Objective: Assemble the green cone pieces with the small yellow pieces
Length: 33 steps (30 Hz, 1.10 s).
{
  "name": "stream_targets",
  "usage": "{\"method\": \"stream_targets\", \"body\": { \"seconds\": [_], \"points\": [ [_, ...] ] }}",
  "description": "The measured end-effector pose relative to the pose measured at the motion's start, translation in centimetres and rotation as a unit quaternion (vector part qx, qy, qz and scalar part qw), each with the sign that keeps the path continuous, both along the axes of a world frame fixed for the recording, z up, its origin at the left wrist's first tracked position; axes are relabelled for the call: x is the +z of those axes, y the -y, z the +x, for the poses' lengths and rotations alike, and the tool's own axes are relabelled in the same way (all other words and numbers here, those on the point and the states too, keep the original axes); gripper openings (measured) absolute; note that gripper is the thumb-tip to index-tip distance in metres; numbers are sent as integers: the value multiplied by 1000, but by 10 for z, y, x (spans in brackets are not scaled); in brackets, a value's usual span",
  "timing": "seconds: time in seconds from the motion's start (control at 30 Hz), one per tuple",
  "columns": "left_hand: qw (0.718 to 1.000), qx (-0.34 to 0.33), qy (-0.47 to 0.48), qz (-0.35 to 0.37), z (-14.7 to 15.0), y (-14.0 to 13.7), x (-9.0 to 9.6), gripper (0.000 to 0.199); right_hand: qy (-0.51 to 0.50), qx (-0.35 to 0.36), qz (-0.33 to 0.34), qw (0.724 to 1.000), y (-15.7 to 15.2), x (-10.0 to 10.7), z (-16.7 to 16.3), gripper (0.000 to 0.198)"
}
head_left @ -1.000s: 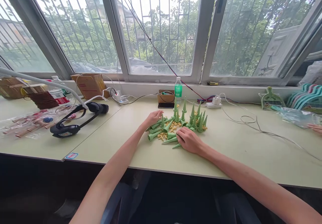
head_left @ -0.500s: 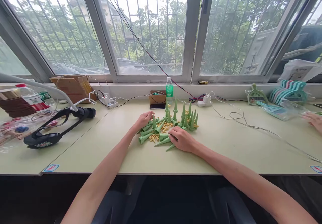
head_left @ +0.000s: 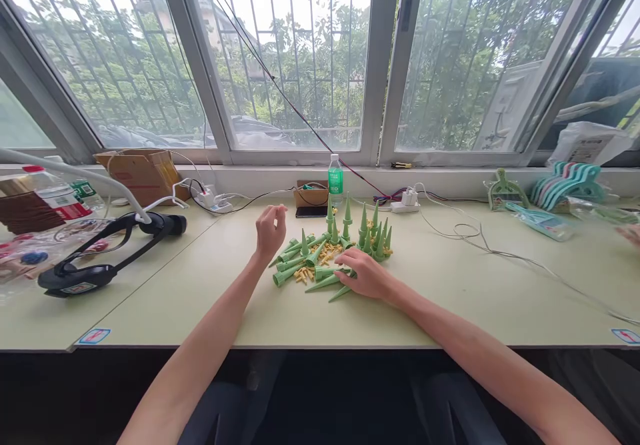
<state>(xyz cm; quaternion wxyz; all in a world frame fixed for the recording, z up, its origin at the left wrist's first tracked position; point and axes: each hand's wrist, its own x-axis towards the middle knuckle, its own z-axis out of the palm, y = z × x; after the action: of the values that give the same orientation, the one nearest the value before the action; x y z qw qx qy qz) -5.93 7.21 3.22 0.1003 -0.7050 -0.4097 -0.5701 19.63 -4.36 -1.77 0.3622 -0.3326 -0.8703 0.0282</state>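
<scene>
A pile of green plastic plant watering spikes (head_left: 287,275) lies on the table, with small yellow valve pieces (head_left: 331,253) scattered among them. Several more green spikes (head_left: 363,226) stand point-up at the back right of the pile. My left hand (head_left: 270,232) is raised just left of the pile, its fingers curled in against the thumb; whether anything is between them does not show. Low over the right front of the pile is my right hand (head_left: 365,273), thumb and fingers apart, over lying spikes. Its palm side is hidden.
Behind the pile stand a green-labelled bottle (head_left: 335,178), a small cardboard box (head_left: 311,195) and a dark phone (head_left: 311,212). A black headset (head_left: 85,275) lies left. Cables (head_left: 480,235) run across the right side, near teal hangers (head_left: 565,188). Another person's hand (head_left: 631,233) shows at the right edge.
My left hand has lifted off the upright spike at the pile's left and moved up and left. The fingers of my right hand have spread apart.
</scene>
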Motion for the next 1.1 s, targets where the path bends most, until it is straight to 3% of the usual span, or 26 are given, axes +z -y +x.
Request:
{"method": "stream_targets", "body": {
  "seconds": [0.1,0.17,0.23,0.33,0.43,0.7,1.1],
  "points": [
    [996,2,-15,82,9,22,6,31,-22,-5,-19,1000,-1,1,4,16],
    [993,-25,-64,92,19,39,3,26,-49,-14,-27,998,-4,2,6,14],
    [984,-76,-152,57,31,54,-4,23,-78,-30,-27,996,-7,2,9,14],
    [937,-175,-304,-9,52,70,-18,28,-108,-56,-33,992,-12,4,15,17],
    [898,-241,-363,-58,64,75,-27,32,-107,-70,-39,991,-14,5,18,20],
    [887,-218,-389,-121,64,73,-32,43,-83,-46,-64,993,-12,3,17,26],
    [894,-219,-368,-132,68,72,-40,44,-74,-56,-70,993,-12,5,17,24]
  ]
}}
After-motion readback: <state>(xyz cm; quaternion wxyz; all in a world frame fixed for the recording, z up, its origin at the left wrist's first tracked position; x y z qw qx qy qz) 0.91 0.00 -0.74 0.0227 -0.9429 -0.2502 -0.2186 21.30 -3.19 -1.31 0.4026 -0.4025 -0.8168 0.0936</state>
